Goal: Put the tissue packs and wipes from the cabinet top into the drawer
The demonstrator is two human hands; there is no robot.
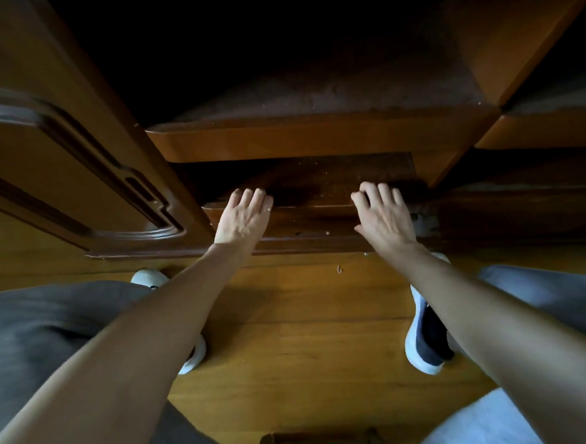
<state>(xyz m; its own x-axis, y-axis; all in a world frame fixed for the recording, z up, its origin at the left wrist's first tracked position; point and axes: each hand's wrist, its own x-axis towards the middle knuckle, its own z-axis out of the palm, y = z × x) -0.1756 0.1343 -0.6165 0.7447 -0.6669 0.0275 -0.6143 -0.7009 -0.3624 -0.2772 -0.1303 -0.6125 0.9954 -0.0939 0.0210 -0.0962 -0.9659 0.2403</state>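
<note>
down low, both bare hands rest on the front edge of a dark wooden drawer (313, 217) at the foot of the cabinet. the left hand (242, 215) lies flat with fingers spread and loose, gripping nothing; the right hand (383, 214) does the same, its fingers slightly curled over the edge. the drawer is pulled out a little, its dim inside showing only dusty wood. an open carved cabinet door (81, 170) stands close at the left, beside the left forearm. white-soled shoes (425, 333) sit on the wooden floor (299, 315). no tissue packs or wipes are in view.
</note>
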